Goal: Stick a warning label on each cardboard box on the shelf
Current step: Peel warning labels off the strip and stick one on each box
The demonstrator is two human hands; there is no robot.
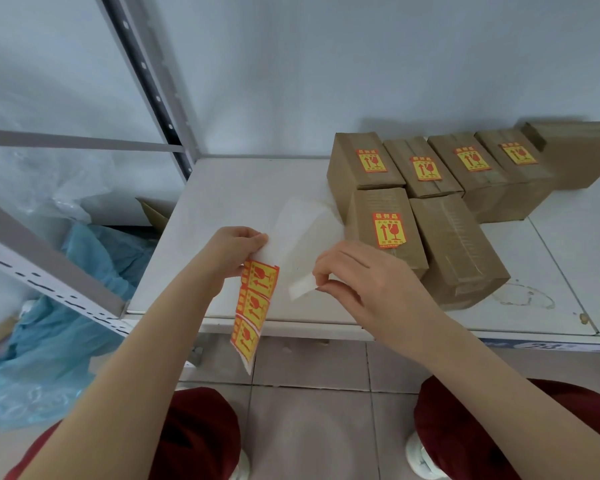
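Several brown cardboard boxes stand on the white shelf [243, 202]. Four in the back row carry yellow-and-red warning labels, as does the front left box [387, 230]. The front right box [461, 251] shows no label on top, and neither does the far right box [575, 150]. My left hand [236, 251] pinches a strip of labels [255, 303] that hangs down over the shelf's edge, with bare white backing [305, 216] rising above it. My right hand [357, 275] pinches a white piece [302, 287] with its pale side toward me, just right of the strip.
A grey metal upright [156, 88] and crossbar stand at the shelf's left end. Blue and clear plastic sheeting [49, 341] lies heaped on the floor to the left. Below the shelf are beige floor tiles and my knees in dark red trousers.
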